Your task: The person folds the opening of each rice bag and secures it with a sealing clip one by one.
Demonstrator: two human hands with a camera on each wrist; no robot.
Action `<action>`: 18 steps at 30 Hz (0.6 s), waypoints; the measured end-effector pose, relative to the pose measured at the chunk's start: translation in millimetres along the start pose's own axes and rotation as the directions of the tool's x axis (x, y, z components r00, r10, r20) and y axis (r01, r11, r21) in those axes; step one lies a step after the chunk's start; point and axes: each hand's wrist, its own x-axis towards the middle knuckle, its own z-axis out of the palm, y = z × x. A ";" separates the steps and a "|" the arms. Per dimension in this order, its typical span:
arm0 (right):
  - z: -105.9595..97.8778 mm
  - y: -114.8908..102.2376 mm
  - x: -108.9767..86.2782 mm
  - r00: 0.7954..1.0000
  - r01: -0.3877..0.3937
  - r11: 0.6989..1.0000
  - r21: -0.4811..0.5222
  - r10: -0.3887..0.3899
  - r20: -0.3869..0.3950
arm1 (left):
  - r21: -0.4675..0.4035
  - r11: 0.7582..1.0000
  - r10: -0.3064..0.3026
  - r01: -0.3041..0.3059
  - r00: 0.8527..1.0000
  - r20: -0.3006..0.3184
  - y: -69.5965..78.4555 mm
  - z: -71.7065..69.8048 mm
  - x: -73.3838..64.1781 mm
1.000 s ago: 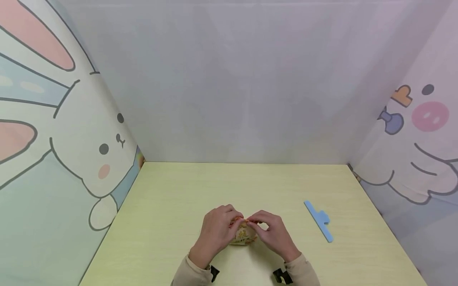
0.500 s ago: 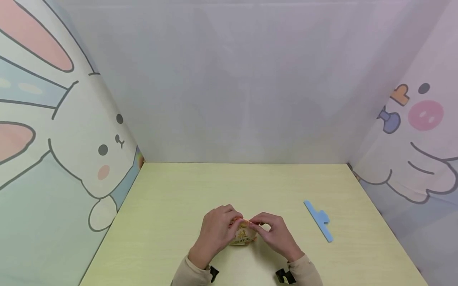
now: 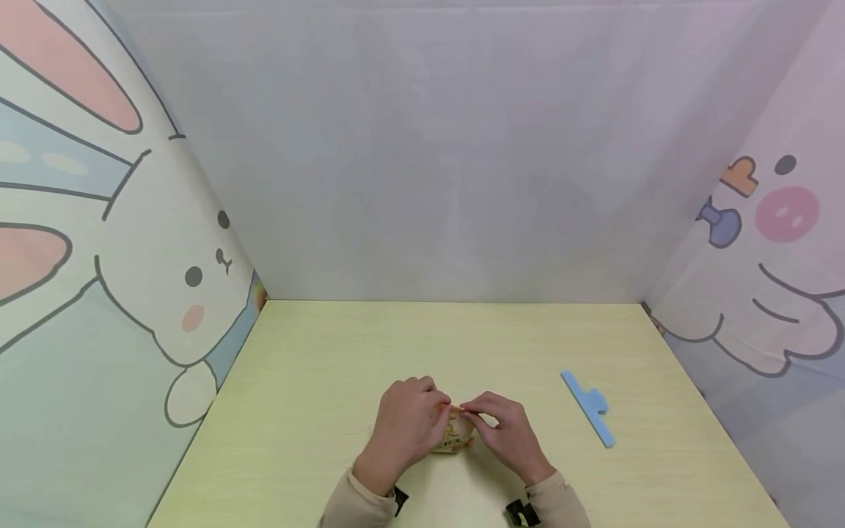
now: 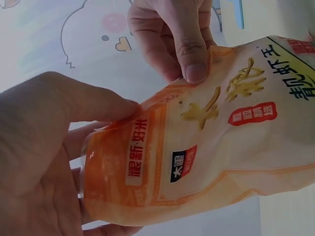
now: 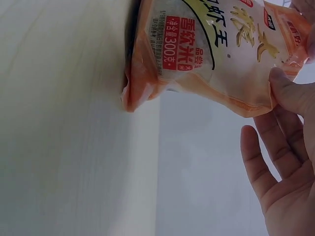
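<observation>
A small orange-and-cream bag of rice (image 4: 211,128) with gold and red printing stands upright on the table between both hands. My left hand (image 3: 408,422) pinches its top edge on the left side, thumb on the printed front and fingers behind. With thumb and fingertips, my right hand (image 3: 503,427) pinches the same top edge a short way to the right. In the right wrist view the lower end of the rice bag (image 5: 197,49) rests at the table, and the little finger of that hand is held away from it.
A light blue bag-sealing clip (image 3: 587,408) lies on the pale wooden table (image 3: 317,359) to the right of the hands. Cloth walls with cartoon animals (image 3: 158,271) enclose the table at the back and sides.
My left hand has shifted slightly to the right along the top of the rice bag, covering more of its front. The right hand moved only a little; the clip stays where it was.
</observation>
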 end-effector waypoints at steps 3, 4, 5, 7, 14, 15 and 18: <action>0.0 1.5 0.1 1.000 0.026 0.999 -0.034 -0.026 -0.002 | 0.019 1.000 0.000 -0.001 1.000 0.026 1.3 0.3 1.7; 0.0 1.7 0.2 1.000 0.029 0.999 -0.041 -0.029 0.000 | 0.026 1.000 0.004 -0.005 0.999 0.038 1.6 0.8 2.1; -0.3 1.7 0.3 1.000 0.025 0.999 -0.045 -0.025 0.005 | 0.029 1.000 0.006 -0.007 0.999 0.050 1.8 1.3 2.3; -1.1 1.2 0.6 1.000 0.001 1.000 -0.023 -0.001 0.021 | 0.040 0.999 0.009 -0.012 0.997 0.074 2.2 2.2 2.4; -8.4 2.5 -2.7 0.976 -0.196 0.972 0.125 0.182 0.116 | 0.038 0.999 0.017 -0.021 0.994 0.111 2.2 1.2 2.0; -9.6 3.3 -3.5 0.971 -0.218 0.966 0.138 0.200 0.128 | 0.036 0.999 0.019 -0.023 0.994 0.110 2.1 0.9 1.8; -11.5 6.5 -6.0 0.961 -0.257 0.953 0.162 0.234 0.150 | 0.034 0.999 0.025 -0.028 0.994 0.105 1.8 1.4 1.4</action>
